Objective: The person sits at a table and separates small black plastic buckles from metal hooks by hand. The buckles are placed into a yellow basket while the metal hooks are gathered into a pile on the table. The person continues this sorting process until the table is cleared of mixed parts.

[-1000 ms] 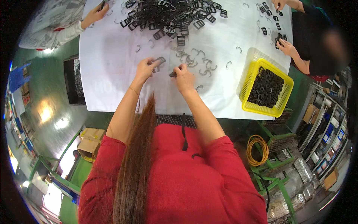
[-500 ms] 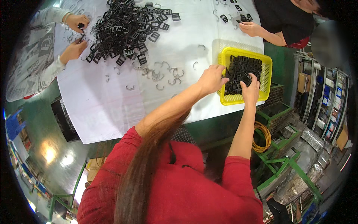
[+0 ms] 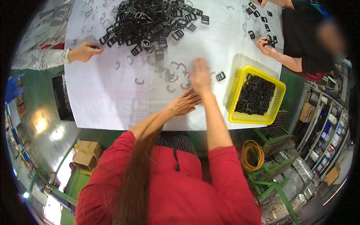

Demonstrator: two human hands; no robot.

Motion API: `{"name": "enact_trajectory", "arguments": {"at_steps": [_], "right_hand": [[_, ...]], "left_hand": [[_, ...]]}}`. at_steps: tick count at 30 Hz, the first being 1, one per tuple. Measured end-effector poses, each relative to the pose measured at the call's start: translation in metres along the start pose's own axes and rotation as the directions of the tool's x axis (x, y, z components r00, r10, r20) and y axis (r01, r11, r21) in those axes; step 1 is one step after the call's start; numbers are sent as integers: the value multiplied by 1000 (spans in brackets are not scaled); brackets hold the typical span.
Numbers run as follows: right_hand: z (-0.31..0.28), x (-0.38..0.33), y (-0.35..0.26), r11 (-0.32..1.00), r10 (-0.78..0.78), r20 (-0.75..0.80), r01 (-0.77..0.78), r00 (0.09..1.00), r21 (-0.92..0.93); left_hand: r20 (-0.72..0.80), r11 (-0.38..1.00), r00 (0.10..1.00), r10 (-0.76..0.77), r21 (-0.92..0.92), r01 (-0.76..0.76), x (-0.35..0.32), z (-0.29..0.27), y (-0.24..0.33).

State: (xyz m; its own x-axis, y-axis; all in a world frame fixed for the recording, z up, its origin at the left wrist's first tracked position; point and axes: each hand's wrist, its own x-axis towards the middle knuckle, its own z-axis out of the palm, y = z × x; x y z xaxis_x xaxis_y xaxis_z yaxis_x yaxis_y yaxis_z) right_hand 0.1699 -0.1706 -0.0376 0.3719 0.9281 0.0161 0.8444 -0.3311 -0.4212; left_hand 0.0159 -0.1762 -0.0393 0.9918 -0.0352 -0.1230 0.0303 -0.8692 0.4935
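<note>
on the white tabletop (image 3: 108, 90), thin curved clips (image 3: 172, 78), seemingly light and stiff, best pinched at mid-curve, lay just beside the right hand (image 3: 201, 77), too blurred to tell its grip, while the left hand (image 3: 185, 103), fingers extended, was close to it.

One buckle (image 3: 220, 76) lies between hooks (image 3: 172, 78) and basket (image 3: 249, 118).
</note>
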Motion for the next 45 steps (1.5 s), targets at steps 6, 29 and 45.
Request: {"name": "enact_trajectory", "arguments": {"at_steps": [6,29,45], "right_hand": [[-31,-15,3,949,311,-220,-315,925,17],[-26,-59,67,609,770,43,-753,637,250],[-180,-109,86,699,666,-321,-714,673,-47]], "left_hand": [[-71,989,991,111,109,-103,18,-7,-5],[-518,603,504,-691,-27,798,-121,-44,-108],[-455,700,624,-636,2,715,-182,-71,-151]]}}
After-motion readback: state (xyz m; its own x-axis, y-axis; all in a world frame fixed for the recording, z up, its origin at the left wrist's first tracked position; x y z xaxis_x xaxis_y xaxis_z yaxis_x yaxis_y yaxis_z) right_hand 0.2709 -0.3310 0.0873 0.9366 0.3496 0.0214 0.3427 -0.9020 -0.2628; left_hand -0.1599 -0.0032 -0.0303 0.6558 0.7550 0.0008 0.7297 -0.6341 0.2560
